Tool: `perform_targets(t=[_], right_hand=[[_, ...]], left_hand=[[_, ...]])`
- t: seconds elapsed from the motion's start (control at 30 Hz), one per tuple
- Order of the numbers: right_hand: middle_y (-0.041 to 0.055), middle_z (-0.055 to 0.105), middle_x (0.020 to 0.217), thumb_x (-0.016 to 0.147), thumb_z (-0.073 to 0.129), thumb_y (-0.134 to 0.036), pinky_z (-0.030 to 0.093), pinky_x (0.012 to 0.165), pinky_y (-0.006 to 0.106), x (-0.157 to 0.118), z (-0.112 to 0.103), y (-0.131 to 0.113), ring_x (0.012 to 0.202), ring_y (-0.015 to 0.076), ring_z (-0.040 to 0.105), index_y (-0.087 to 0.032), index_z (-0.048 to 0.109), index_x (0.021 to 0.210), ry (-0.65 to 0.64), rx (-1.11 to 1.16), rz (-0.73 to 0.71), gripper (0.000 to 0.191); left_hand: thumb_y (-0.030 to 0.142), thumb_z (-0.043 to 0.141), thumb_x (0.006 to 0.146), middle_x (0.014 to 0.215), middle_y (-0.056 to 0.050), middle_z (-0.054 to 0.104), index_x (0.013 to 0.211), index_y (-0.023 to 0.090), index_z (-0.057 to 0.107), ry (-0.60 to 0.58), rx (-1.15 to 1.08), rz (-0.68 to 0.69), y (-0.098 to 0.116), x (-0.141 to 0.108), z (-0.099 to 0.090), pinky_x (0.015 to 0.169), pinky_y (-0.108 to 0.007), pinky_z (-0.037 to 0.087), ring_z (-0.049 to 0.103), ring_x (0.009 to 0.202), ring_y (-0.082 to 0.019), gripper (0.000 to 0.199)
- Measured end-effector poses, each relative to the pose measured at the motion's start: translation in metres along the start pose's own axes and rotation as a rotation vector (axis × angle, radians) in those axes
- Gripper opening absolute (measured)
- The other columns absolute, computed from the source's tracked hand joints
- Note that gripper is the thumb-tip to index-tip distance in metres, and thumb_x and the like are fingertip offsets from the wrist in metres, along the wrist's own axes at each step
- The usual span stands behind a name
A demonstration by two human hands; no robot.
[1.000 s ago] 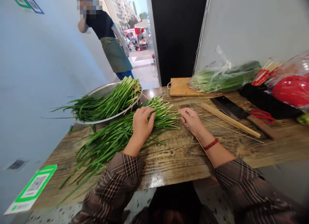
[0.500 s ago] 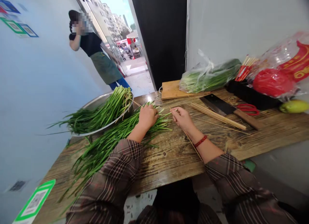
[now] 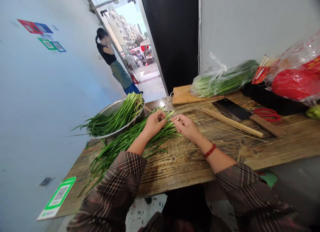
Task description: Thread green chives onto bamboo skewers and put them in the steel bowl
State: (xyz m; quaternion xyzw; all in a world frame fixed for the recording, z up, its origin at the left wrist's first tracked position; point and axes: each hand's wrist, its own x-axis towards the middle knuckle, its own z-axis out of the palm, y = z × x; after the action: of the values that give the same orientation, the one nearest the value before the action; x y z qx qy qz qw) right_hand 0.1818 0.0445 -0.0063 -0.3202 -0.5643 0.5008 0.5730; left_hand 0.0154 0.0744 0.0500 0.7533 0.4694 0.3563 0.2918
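Your left hand (image 3: 153,126) pinches a slender green stalk (image 3: 170,113); your right hand (image 3: 188,128) grips a thin tan wooden skewer (image 3: 197,147).

Daylight brightens the doorway (image 3: 148,70), glare marks the table (image 3: 172,172), and the view's edges stretch.

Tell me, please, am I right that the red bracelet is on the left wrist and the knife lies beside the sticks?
Not quite: the head view shows the red bracelet on the right wrist, not the left; the knife does lie beside the sticks.
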Motion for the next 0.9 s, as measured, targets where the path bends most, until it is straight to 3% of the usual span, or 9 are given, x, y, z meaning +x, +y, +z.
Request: perform_targets(t=[0.13, 0.23, 0.3, 0.5, 0.63, 0.73, 0.8, 0.9], right_hand=[[-0.0096, 0.044, 0.045, 0.081, 0.058, -0.048, 0.027, 0.043, 0.02, 0.005, -0.004, 0.01, 0.04, 0.0071, 0.038, -0.017, 0.058, 0.088, 0.126, -0.045, -0.011, 0.031], [-0.0094, 0.045, 0.046, 0.081, 0.058, -0.049, 0.027, 0.043, 0.02, 0.009, -0.009, 0.013, 0.041, 0.0073, 0.038, -0.017, 0.058, 0.089, 0.289, -0.026, -0.025, 0.032], [-0.0101, 0.043, 0.046, 0.08, 0.059, -0.049, 0.027, 0.042, 0.02, 0.009, -0.011, 0.012, 0.04, 0.0071, 0.036, -0.018, 0.057, 0.089, 0.31, 0.011, -0.027, 0.033], [-0.0105, 0.042, 0.044, 0.079, 0.062, -0.053, 0.024, 0.039, 0.021, -0.001, -0.002, -0.007, 0.038, 0.0058, 0.033, -0.018, 0.057, 0.085, 0.117, 0.058, -0.018, 0.035], [-0.0111, 0.041, 0.045, 0.081, 0.06, -0.052, 0.023, 0.038, 0.02, -0.011, 0.005, -0.019, 0.036, 0.0051, 0.03, -0.018, 0.057, 0.088, -0.006, 0.102, 0.009, 0.035], [-0.0112, 0.042, 0.046, 0.085, 0.055, -0.05, 0.022, 0.037, 0.019, -0.016, 0.01, -0.021, 0.035, 0.0047, 0.028, -0.018, 0.057, 0.093, -0.128, 0.105, 0.051, 0.033], [-0.0108, 0.043, 0.047, 0.086, 0.055, -0.046, 0.023, 0.038, 0.019, -0.016, 0.012, -0.017, 0.036, 0.0047, 0.03, -0.017, 0.057, 0.093, -0.143, 0.064, 0.043, 0.03], [-0.0096, 0.044, 0.049, 0.086, 0.055, -0.04, 0.028, 0.042, 0.02, -0.014, 0.013, -0.006, 0.04, 0.0059, 0.035, -0.017, 0.058, 0.092, -0.064, -0.028, -0.006, 0.024]], left_hand=[[0.015, 0.061, 0.071, 0.069, 0.002, 0.058, 0.076, 0.016, 0.055, 0.005, 0.09, 0.085, 0.004, -0.008, 0.003, 0.061, -0.021, 0.041, 0.053, 0.064, -0.01, 0.008], [0.016, 0.062, 0.072, 0.068, 0.003, 0.054, 0.077, 0.016, 0.054, 0.034, 0.09, 0.075, 0.004, -0.013, 0.0, 0.061, -0.021, 0.039, 0.05, 0.063, -0.01, 0.009], [0.018, 0.063, 0.072, 0.067, 0.004, 0.054, 0.078, 0.016, 0.054, 0.045, 0.067, 0.056, 0.003, -0.015, -0.002, 0.06, -0.021, 0.04, 0.05, 0.062, -0.01, 0.011], [0.025, 0.058, 0.08, 0.069, 0.001, 0.059, 0.088, 0.015, 0.058, 0.101, -0.044, 0.002, -0.003, -0.014, -0.007, 0.061, -0.024, 0.043, 0.055, 0.062, -0.012, 0.013], [0.021, 0.06, 0.077, 0.073, -0.001, 0.064, 0.096, 0.015, 0.068, 0.247, 0.141, 0.047, -0.008, -0.012, -0.016, 0.063, -0.025, 0.041, 0.053, 0.064, -0.013, 0.022], [0.021, 0.063, 0.076, 0.078, -0.003, 0.067, 0.086, 0.016, 0.073, 0.228, 0.225, 0.095, -0.007, -0.015, -0.018, 0.065, -0.025, 0.041, 0.055, 0.068, -0.013, 0.015], [0.021, 0.065, 0.075, 0.074, -0.002, 0.066, 0.084, 0.016, 0.074, 0.196, 0.194, 0.092, -0.006, -0.019, -0.014, 0.062, -0.024, 0.04, 0.053, 0.065, -0.012, 0.014], [0.025, 0.068, 0.074, 0.065, 0.0, 0.062, 0.084, 0.015, 0.074, 0.146, 0.031, 0.013, -0.007, -0.028, -0.003, 0.056, -0.023, 0.037, 0.049, 0.058, -0.011, 0.016]])
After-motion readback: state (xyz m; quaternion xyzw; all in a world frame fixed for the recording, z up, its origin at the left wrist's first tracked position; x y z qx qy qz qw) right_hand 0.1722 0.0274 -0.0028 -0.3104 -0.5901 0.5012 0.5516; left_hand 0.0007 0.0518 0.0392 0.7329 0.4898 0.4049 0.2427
